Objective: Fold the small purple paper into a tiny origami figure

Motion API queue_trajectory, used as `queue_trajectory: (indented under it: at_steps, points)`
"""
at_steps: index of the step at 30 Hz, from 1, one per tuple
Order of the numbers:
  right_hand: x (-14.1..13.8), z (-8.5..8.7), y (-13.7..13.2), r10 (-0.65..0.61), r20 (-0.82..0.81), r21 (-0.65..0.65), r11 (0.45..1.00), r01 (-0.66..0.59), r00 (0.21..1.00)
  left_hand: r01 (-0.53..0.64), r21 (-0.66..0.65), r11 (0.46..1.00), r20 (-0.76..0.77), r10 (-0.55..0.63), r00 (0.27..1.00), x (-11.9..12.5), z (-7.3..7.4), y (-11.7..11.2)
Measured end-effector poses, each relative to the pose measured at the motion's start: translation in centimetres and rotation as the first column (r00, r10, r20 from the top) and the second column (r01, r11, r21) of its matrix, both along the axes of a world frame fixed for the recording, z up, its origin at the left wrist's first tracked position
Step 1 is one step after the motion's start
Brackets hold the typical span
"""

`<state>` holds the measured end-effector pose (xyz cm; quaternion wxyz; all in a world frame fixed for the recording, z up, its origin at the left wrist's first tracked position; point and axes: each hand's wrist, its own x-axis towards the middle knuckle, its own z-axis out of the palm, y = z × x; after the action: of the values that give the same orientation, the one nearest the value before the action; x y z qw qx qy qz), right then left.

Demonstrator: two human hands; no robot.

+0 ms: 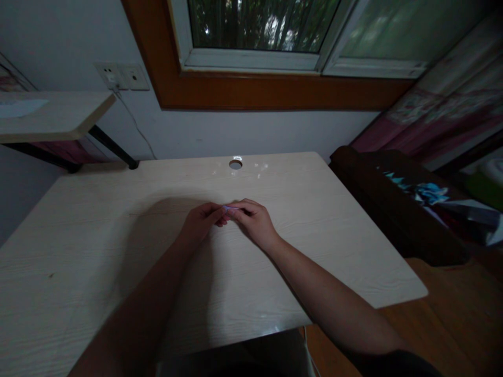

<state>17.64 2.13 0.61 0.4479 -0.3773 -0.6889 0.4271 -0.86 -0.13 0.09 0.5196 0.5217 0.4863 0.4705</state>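
Head view: the left hand and the right hand meet over a pale table, fingertips together.
Purple piece: small and pale, caught between the fingertips; most of it is covered, so its full shape cannot be told. It lies between the table's far and near edges, well apart from the right edge, on the person's side of the round hole by the far edge.
Left hand: thumb and fingers pinched on the piece's left end.
Right hand: thumb and index finger closed along its right end.
Fingertips: a light, even pinch from both sides should suit something this slight; squeezing hard could crease or bend it.
Forearms: resting them on the table would likely steady fine finger work.
Shadow: it spreads over the table left of the hands; angling the piece toward the window should make its edges easier to see.
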Motion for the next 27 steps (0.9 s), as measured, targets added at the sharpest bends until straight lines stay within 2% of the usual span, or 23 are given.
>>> queue_trajectory:
  at_steps: [7, 19, 27]
  points:
    - [-0.1, -0.2, 0.1, 0.006, -0.013, -0.014, 1.0, -0.007, 1.0, -0.018, -0.03, 0.999, -0.049, 0.016, 0.999, 0.2, 0.7, -0.2]
    - [-0.4, -0.2, 0.1, -0.001, 0.035, -0.033, 0.999, 0.003, 0.999, -0.073, 0.005, 0.997, -0.057, 0.073, 0.996, 0.4, 0.4, -0.2]
    - [-0.3, -1.1, 0.4, -0.012, 0.019, -0.093, 0.996, 0.014, 1.0, -0.102, 0.043, 0.994, -0.172, 0.108, 0.979, 0.6, -0.2, -0.3]
